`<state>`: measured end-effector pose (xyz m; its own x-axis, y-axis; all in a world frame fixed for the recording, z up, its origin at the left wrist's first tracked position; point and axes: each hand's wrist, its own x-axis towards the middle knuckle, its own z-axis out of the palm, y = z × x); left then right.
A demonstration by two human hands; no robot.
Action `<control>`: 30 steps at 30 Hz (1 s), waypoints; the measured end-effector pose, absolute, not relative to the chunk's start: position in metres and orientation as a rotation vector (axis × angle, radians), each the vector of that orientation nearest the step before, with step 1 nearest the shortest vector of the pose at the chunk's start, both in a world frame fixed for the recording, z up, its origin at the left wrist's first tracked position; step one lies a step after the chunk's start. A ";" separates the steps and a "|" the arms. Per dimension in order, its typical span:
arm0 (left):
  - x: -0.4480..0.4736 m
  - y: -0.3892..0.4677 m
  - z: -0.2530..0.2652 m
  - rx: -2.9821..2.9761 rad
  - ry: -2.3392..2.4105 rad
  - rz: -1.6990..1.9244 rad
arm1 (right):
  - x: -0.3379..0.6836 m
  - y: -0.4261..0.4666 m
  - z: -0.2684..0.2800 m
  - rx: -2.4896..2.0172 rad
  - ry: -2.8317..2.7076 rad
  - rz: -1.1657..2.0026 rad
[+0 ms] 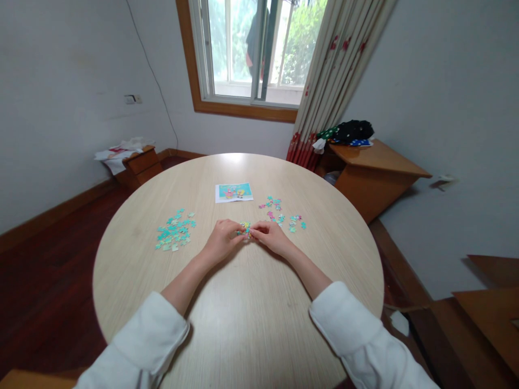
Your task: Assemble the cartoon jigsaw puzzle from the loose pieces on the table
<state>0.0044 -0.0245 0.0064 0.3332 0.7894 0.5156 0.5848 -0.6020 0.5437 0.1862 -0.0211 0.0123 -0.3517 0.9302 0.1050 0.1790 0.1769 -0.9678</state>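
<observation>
Near the middle of the round table, my left hand (225, 235) and my right hand (270, 236) meet over a small cluster of colourful jigsaw puzzle pieces (245, 227). The fingers of both hands are closed in a pinch at the cluster's edges, partly covering it. Just behind lies a picture card (234, 192) with pink and yellow cartoon figures on a turquoise ground. A spread pile of turquoise puzzle pieces (174, 232) is to the left. Smaller groups of pink and turquoise pieces (275, 203) lie to the right of the card.
The pale round wooden table (239, 324) fills the lower middle. Behind it is a window (251, 48) with a patterned curtain (324, 70). A wooden cabinet (381, 162) with cloths on top stands at the right, and a low wooden stand (141, 162) with papers at the left.
</observation>
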 end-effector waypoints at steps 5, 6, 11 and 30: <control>0.004 -0.026 0.010 2.334 1.217 1.105 | 0.186 -0.021 0.011 -1.080 -1.666 1.239; 0.004 -0.027 0.011 2.337 1.210 1.100 | 0.186 -0.021 0.011 -1.080 -1.668 1.236; 0.005 -0.028 0.013 2.331 1.206 1.071 | 0.186 -0.020 0.009 -1.081 -1.662 1.248; 0.006 -0.031 0.015 2.266 1.183 1.020 | 0.186 -0.022 0.012 -1.073 -1.649 1.266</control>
